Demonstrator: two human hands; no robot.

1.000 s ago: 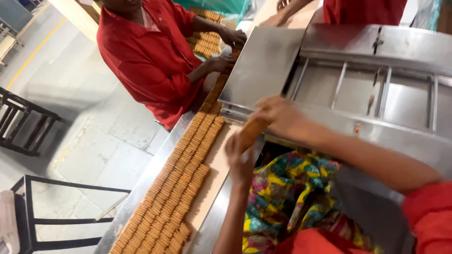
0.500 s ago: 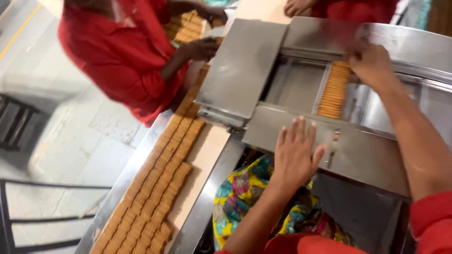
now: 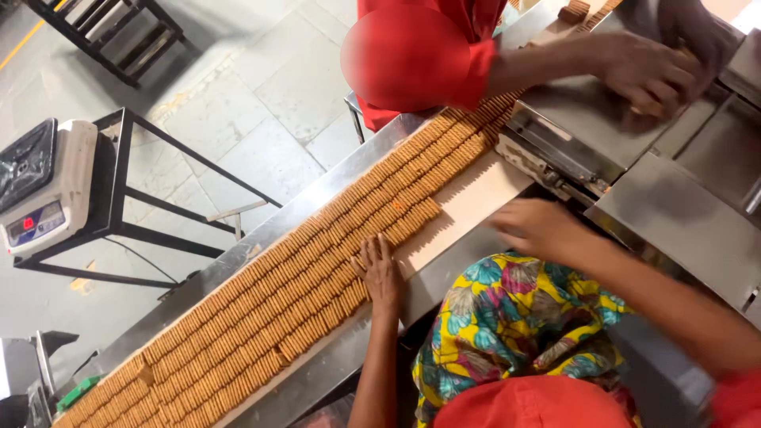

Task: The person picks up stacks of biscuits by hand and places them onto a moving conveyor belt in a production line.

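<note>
Biscuit rows (image 3: 261, 317): brown biscuits standing on edge in long packed lines, running diagonally along a pale conveyor belt (image 3: 476, 198) set in a steel counter (image 3: 261, 238).

Left hand (image 3: 379, 273): open and flat, fingers together, palm down on the near edge of the biscuit rows, where the nearest row stops short and bare belt begins. Holds nothing.

Right hand (image 3: 535, 227): beside the bare belt, past the end of the nearest row, near a steel machine housing (image 3: 682, 218); blurred, fingers loosely open, nothing visibly held.

Co-worker's hand (image 3: 642, 71): across the belt from the biscuit rows, resting on the upper steel plate (image 3: 579, 119); red sleeve (image 3: 420, 59) above it.

Weighing scale (image 3: 43, 186): on a black metal stand (image 3: 135, 190), on the floor well apart from the belt's far side.

Patterned cloth (image 3: 515, 317): yellow, floral, just below the right hand.
</note>
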